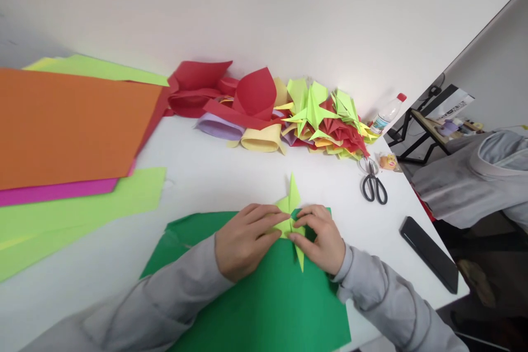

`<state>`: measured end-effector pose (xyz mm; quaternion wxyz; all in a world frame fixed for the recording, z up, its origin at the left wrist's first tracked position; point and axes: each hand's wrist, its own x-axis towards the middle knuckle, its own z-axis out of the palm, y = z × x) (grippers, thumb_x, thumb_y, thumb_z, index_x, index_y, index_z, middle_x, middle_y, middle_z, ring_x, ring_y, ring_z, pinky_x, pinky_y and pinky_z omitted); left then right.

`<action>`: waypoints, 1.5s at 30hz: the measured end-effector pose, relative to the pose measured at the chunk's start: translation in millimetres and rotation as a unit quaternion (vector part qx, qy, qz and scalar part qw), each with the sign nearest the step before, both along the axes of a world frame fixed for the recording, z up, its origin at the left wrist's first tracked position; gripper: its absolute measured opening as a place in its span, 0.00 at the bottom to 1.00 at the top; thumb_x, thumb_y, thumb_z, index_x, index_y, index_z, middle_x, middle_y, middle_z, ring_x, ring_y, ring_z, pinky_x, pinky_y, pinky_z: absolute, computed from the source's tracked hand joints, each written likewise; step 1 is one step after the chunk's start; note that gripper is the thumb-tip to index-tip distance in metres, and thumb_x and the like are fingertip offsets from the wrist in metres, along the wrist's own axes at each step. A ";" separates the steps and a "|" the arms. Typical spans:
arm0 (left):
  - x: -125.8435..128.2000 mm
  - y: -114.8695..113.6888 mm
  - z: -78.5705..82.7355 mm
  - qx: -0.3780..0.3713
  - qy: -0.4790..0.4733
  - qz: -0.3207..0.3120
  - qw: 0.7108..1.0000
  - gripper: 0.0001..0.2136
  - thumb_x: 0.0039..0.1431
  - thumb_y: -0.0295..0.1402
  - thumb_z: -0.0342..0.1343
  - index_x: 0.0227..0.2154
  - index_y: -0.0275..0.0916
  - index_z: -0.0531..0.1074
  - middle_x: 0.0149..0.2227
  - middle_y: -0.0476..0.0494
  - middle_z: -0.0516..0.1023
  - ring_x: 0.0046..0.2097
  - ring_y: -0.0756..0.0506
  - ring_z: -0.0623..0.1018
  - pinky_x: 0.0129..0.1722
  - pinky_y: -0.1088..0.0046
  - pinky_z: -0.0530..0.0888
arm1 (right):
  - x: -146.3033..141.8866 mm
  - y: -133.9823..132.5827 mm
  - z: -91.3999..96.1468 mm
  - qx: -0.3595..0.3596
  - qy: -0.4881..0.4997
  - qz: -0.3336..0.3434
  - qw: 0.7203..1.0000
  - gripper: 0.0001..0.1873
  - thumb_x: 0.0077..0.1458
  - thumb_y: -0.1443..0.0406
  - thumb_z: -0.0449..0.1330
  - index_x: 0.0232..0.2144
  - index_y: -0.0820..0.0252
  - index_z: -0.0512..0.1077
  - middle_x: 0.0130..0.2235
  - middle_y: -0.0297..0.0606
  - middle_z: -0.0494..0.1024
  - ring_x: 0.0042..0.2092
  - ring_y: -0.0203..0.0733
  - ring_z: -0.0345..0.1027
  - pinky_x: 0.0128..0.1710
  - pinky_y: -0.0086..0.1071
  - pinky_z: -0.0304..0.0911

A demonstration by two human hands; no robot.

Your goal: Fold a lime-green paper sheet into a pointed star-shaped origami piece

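Note:
A light green folded paper piece [293,196] with long pointed tips lies over the far part of a dark green paper sheet [264,297]. From the left, my left hand [249,239] is closed on it, thumb and fingers pinching its left side. My right hand [319,236] pinches the same piece near its middle, fingertips almost meeting those of the left. One tip points away from me and another points towards me between the hands. The fingers cover much of the piece's centre.
Large orange sheets [74,126] and light green sheets [136,192] lie at the left. Along the wall sit rolled red paper [256,93] and a heap of folded paper stars [313,113]. Scissors [373,186], a bottle [385,115] and a black phone [429,253] are at the right; another person [462,170] sits beyond.

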<state>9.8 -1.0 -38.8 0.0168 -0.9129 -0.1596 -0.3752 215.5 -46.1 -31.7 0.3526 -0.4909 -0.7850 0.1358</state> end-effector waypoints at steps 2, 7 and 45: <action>-0.1 -0.9 2.8 -0.001 -0.001 -0.005 1.000 0.11 0.58 0.19 0.46 0.30 0.36 0.72 0.45 0.38 0.79 0.47 0.42 0.73 0.43 0.61 0.73 | 0.8 0.6 -1.0 -0.008 0.007 -0.022 1.000 0.05 0.56 0.63 0.60 0.34 0.59 0.71 0.39 0.41 0.73 0.43 0.43 0.67 0.45 0.39 0.63; 1.1 -3.8 6.9 0.017 -0.031 -0.016 0.999 0.10 0.59 0.18 0.47 0.33 0.36 0.71 0.46 0.36 0.79 0.47 0.42 0.74 0.42 0.60 0.73 | 1.1 1.4 -2.7 -0.028 -0.022 -0.068 0.997 0.08 0.53 0.64 0.62 0.37 0.60 0.73 0.46 0.46 0.71 0.50 0.49 0.63 0.50 0.46 0.59; 28.8 -26.4 7.7 -0.770 -0.175 -0.040 0.613 0.10 0.41 0.38 0.66 0.22 0.34 0.80 0.18 0.46 0.77 0.20 0.49 0.70 0.21 0.75 0.66 | -27.9 -7.8 -7.0 -0.341 0.537 0.003 0.771 0.16 0.38 0.61 0.71 0.17 0.62 0.68 0.14 0.26 0.62 0.17 0.27 0.47 0.16 0.27 0.41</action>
